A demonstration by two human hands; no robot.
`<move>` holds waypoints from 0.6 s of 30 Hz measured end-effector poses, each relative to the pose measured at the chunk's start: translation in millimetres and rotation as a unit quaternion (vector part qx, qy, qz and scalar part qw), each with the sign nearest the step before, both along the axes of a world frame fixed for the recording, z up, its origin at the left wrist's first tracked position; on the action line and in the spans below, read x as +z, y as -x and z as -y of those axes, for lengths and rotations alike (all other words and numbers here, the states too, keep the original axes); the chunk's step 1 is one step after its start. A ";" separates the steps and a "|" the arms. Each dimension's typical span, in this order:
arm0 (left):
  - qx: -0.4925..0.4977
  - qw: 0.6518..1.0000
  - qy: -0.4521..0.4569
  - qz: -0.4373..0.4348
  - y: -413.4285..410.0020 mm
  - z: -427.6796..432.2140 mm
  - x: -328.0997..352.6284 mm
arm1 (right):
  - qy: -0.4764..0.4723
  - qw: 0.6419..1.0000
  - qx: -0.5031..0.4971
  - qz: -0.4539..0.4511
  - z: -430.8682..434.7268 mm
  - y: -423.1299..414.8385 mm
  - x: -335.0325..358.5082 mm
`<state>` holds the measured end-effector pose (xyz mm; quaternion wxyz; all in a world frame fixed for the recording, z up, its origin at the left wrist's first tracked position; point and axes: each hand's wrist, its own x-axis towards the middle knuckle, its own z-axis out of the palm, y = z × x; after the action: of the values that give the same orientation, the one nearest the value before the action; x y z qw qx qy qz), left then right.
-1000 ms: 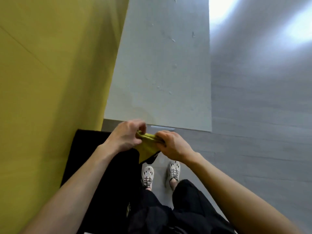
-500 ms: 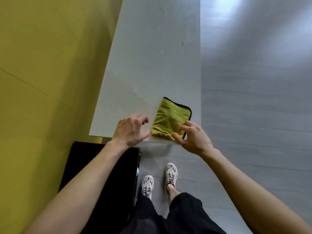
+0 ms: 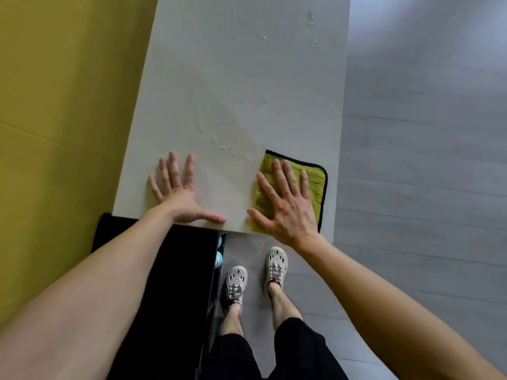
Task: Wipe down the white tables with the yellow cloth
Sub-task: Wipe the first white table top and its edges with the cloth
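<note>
The yellow cloth, folded and edged in black, lies flat at the near right corner of the white table. My right hand presses down on it with straight, spread fingers and covers most of its left half. My left hand rests flat on the bare tabletop near the front edge, a short way left of the cloth, fingers spread. Several wet streaks and droplets show on the table beyond the hands.
A yellow wall runs along the table's left side. A black cabinet or box stands below the table's near left edge, beside my feet. Grey floor stretches to the right of the table.
The cloth went from being folded between both hands to lying on the table corner. Both hands have since flattened, the right onto the cloth, the left onto the tabletop.
</note>
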<state>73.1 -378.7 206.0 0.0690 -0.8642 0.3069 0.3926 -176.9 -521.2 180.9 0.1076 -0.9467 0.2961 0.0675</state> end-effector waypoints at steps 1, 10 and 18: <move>0.000 1.000 0.005 0.001 0.1 -0.7 1.4 | 0.004 1.000 -0.005 0.000 11.5 13.6 1.1; -0.002 1.000 0.001 0.000 5.8 -1.0 8.1 | 0.003 0.986 -0.158 0.044 62.4 -57.3 -5.2; -0.001 1.000 -0.006 0.005 6.9 -4.2 8.8 | -0.006 0.994 0.080 0.069 72.3 5.8 -11.2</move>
<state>66.2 -374.6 214.8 0.0759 -0.8656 0.3052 0.3898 -182.7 -593.5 169.7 0.1272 -0.9692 0.2107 0.0123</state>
